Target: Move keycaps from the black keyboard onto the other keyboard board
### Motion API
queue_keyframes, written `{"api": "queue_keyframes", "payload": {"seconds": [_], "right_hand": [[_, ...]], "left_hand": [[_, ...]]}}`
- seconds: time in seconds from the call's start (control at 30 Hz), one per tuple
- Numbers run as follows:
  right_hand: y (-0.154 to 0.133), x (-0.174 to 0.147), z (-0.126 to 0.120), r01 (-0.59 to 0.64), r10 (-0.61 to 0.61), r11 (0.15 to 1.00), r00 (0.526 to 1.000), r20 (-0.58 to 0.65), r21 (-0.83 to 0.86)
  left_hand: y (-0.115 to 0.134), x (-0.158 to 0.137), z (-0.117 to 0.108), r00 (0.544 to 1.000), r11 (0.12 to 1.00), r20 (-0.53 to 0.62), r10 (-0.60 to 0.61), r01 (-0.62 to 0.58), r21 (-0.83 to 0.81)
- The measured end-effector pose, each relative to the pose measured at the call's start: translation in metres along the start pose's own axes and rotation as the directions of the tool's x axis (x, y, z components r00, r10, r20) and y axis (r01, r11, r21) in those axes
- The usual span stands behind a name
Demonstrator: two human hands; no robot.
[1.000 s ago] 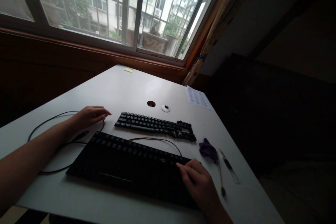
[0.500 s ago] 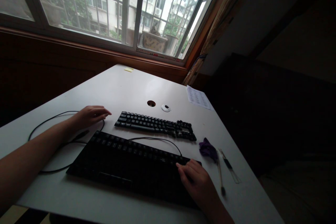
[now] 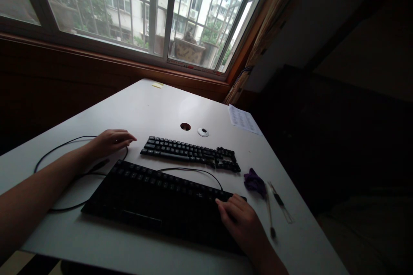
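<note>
Closely pinched, thumb tip to forefinger, at the right end of a black keyboard (image 3: 155, 208): right hand (image 3: 240, 219). Cannot tell of any small piece between the fingertips. Opposite, past the far left corner, left hand (image 3: 112, 141), fingers loosely extended, clear of the keyboard and near a loop of black cable (image 3: 64, 210).

Lying flat between both arms, along the near side of the white bench (image 3: 177, 105): the keyboard, its casing holding rows of dark keys on the far side, its nearer part too dark to read. Just beyond, grouped in keyboard order: loose keycaps (image 3: 187, 150), with bench showing through near the right end.

To the right, crumpled purple cloth (image 3: 254, 181), slim brush (image 3: 269, 212) and wire-ended tool (image 3: 278, 199). Farther out, round hole (image 3: 185, 126), dim inside, beside a white ring (image 3: 203, 134); then printed sheet (image 3: 243, 119) and yellow slip (image 3: 158, 85). Outside the barred window (image 3: 169, 30), patterned planter (image 3: 187, 52), contents indistinct.
</note>
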State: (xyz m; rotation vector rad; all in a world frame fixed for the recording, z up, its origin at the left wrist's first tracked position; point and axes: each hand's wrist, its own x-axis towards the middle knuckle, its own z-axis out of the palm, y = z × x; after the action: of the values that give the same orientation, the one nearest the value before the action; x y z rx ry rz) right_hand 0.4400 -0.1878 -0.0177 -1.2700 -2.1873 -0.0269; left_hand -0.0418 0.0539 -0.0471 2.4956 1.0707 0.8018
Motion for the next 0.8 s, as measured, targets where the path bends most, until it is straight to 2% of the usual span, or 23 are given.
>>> {"api": "queue_keyframes", "payload": {"seconds": [0.8], "right_hand": [[0.0018, -0.0018, 0.0033, -0.020, 0.021, 1.000, 1.000, 0.021, -0.008]], "left_hand": [[0.0032, 0.0000, -0.0008, 1.000, 1.000, -0.003, -0.001, 0.001, -0.001]]}}
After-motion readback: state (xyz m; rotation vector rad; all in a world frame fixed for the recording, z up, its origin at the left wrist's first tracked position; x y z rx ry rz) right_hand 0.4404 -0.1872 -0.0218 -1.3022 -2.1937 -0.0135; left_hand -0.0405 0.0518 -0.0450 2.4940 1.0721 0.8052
